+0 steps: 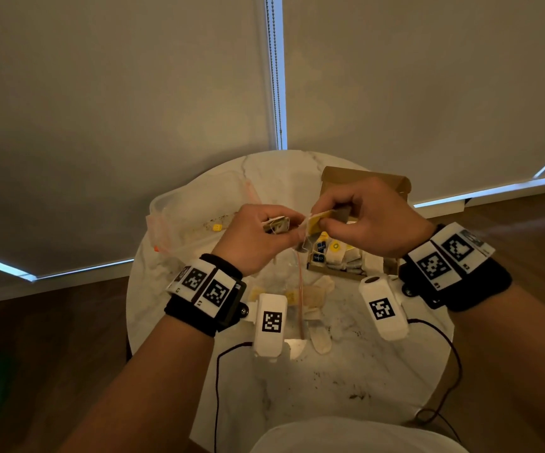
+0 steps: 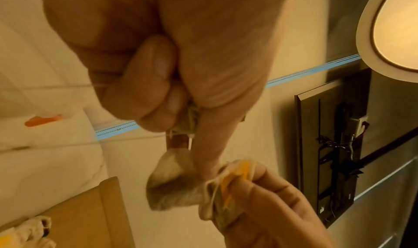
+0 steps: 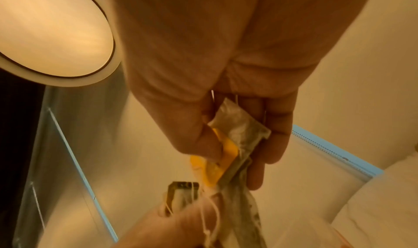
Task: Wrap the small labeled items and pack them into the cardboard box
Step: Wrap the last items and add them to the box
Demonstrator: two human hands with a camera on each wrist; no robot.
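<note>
Your left hand pinches a tea bag wound with string; your right hand pinches a second tea bag with a yellow tag. Both hands are raised, fingertips nearly touching over the table centre. A white string loops down between them.

The round white marble table carries dark crumbs at 5 o'clock. The open cardboard box sits at 1 o'clock, with wrapped tea bags packed inside. A clear plastic container with an orange clip sits at 10 o'clock. Loose tea bags lie at the centre under your wrists.

Closed beige roller blinds fill the wall at 12 o'clock, with a bead chain hanging between them. The floor is dark wood. In the wrist views there is a round ceiling lamp.
</note>
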